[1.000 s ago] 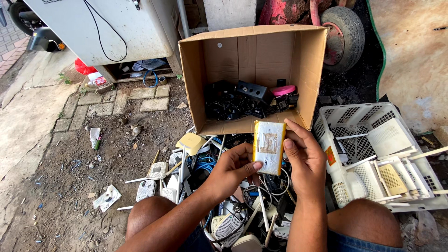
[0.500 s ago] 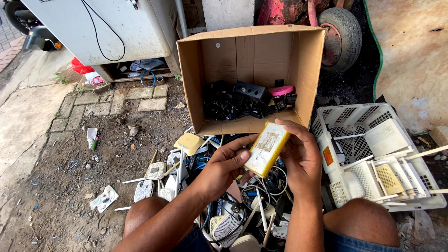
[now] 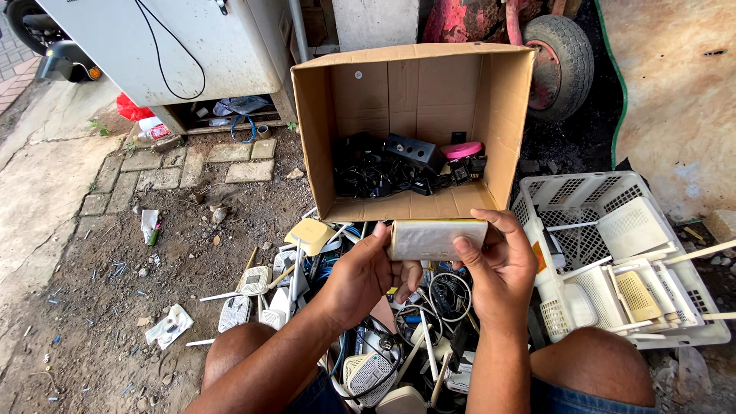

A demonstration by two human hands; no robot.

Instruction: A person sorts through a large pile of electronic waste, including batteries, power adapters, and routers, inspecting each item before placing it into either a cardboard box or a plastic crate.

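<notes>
A flat cream-coloured plastic device casing lies sideways between both my hands, just in front of the open cardboard box. My left hand grips its left end. Around its right end closes my right hand, thumb on the underside. The box lies tipped toward me and holds black adapters, cables and a pink round piece. Beneath my hands lies a heap of white routers, antennas and tangled wires. My bare knees frame the bottom of the view.
A white plastic crate with white device shells and antennas stands at my right. A grey metal cabinet and a wheel stand behind the box. To the left, dirt ground carries scraps of litter and paving stones.
The casing has turned from upright, yellow face showing, to lying sideways with its pale side up. Both hands have shifted to its ends and risen slightly toward the box.
</notes>
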